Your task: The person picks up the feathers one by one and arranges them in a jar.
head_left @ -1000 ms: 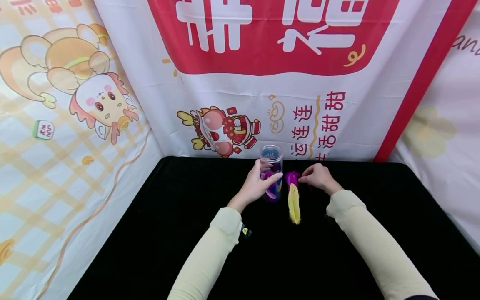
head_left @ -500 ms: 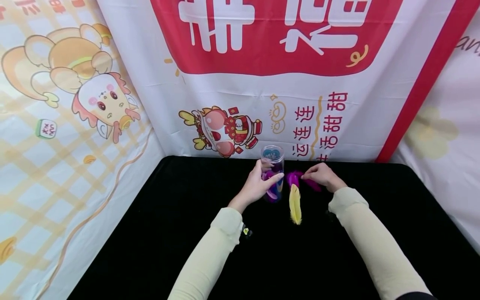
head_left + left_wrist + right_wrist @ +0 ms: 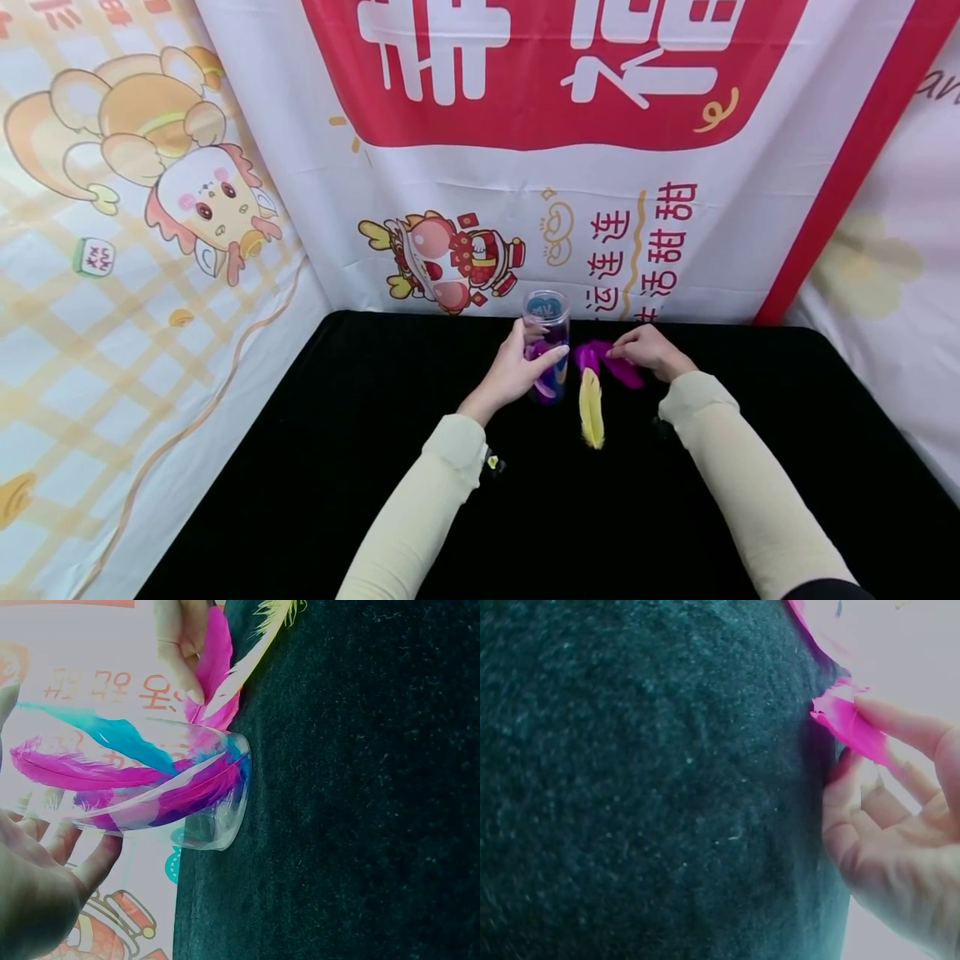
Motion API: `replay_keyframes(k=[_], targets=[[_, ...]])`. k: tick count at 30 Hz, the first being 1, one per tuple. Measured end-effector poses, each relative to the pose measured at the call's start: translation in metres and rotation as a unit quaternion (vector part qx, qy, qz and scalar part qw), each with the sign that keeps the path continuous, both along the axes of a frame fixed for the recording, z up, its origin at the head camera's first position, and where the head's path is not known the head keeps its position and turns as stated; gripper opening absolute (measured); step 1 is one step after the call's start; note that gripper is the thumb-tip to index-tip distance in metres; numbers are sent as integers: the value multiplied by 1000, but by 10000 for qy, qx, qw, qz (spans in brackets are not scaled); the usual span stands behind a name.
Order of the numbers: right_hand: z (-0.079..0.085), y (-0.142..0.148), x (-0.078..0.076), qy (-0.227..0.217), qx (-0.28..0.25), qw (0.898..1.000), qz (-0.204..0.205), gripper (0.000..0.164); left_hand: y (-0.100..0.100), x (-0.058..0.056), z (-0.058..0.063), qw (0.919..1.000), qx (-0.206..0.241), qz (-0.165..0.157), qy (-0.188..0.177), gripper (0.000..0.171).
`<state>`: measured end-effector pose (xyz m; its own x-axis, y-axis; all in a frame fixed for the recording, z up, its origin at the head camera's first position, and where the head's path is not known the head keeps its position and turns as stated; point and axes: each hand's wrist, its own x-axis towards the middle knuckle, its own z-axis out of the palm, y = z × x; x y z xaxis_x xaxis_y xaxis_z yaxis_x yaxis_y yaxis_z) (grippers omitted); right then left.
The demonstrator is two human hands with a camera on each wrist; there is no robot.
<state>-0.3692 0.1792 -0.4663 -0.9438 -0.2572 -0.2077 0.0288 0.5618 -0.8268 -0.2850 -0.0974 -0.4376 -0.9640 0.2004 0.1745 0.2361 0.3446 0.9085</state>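
In the head view my left hand [image 3: 510, 371] grips a clear jar [image 3: 546, 315] standing upright near the back of the black table. Through its wall the left wrist view shows a blue feather [image 3: 124, 739], a magenta feather [image 3: 90, 774] and purple ones. My right hand [image 3: 651, 350], to the right of the jar, pinches a magenta feather [image 3: 626, 372] by its upper end. The right wrist view shows part of that feather [image 3: 851, 727] between thumb and fingers. Between the hands lie a purple-magenta feather [image 3: 587, 357] and a yellow feather [image 3: 591, 408] pointing toward me.
The black cloth-covered table [image 3: 337, 500] reaches toward me. Behind it hangs a red and white printed banner [image 3: 480, 183]. A patterned cloth wall [image 3: 112, 350] closes off the left side, and pale cloth hangs at the right.
My right hand has shifted slightly right, and the magenta feather in its fingers has swung out into view, pointing down and right. My left hand keeps its grip on the jar.
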Motion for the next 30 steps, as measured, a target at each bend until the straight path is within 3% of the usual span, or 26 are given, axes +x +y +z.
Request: replay_keyframes(k=[13, 23, 30], targets=[[-4, 7, 1, -82, -785, 9967, 199, 16, 2, 2, 2, 10000, 4, 33, 43, 66], [-10, 9, 6, -98, -1214, 9926, -3, 22, 2, 3, 1, 10000, -38, 43, -28, 66], [-4, 7, 11, -118, -1255, 9920, -55, 23, 2, 4, 1, 10000, 1, 60, 21, 67]])
